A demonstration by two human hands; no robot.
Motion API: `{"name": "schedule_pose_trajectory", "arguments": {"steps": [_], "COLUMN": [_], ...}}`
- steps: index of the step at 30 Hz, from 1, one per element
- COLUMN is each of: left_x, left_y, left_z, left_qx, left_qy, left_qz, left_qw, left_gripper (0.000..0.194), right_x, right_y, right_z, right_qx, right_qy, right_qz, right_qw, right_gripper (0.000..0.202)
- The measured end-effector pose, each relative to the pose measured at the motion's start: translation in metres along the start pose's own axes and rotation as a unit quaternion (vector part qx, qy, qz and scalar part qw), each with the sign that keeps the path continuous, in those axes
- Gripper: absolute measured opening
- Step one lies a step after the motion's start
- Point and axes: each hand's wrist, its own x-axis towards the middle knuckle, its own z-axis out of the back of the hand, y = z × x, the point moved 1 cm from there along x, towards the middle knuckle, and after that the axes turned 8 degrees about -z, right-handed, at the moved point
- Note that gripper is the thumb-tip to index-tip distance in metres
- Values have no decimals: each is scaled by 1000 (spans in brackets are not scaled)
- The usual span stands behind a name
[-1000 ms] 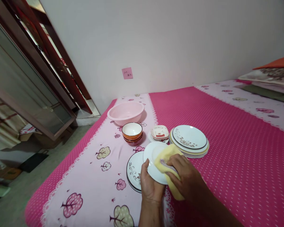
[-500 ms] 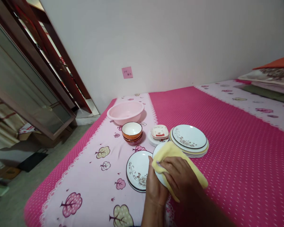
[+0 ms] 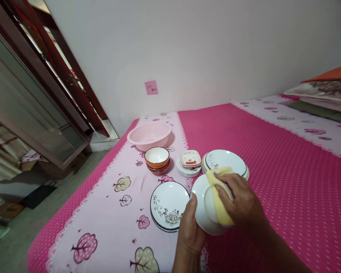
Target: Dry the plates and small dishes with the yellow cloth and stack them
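White plate (image 3: 201,203) at lower centre of frame, tilted, ring on its face showing. Left hand (image 3: 191,226) pinches its left rim: thumb on near face, fingers mostly hidden behind. Right hand (image 3: 241,199) clenched on yellow cloth (image 3: 222,208), cloth against plate. Floral plates (image 3: 169,203) stacked just left, on bed (image 3: 275,182). Bowl stack (image 3: 157,161), square dishes (image 3: 190,158), bigger plate stack (image 3: 227,161) mid-frame. Pink basin (image 3: 149,138) above bowls.

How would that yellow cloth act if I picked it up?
The yellow cloth would probably flop, because it bunches and bends under the right hand. It likely won't break, since it looks like soft fabric. It probably won't roll either: it drapes against the plate.
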Motion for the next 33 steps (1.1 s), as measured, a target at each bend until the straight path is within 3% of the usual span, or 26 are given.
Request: {"name": "schedule_pose_trajectory", "arguments": {"steps": [7, 13, 26, 33], "left_x": [6, 12, 17, 18], "left_y": [-13, -26, -39, -39], "left_z": [5, 8, 16, 18], "left_qx": [-55, -93, -129, -138], "left_qy": [-9, -35, -127, -135], "left_qz": [18, -8, -46, -35], "left_qw": [998, 995, 983, 980], "left_gripper": [54, 57, 56, 56], "right_x": [-8, -14, -21, -23], "right_y": [-16, -10, 9, 20], "right_z": [-9, -17, -26, -30], "right_qx": [0, 14, 40, -5], "right_qy": [41, 90, 157, 169], "right_qz": [-68, -75, -10, 70], "right_qw": [997, 993, 987, 983], "right_gripper": [10, 6, 7, 16]}}
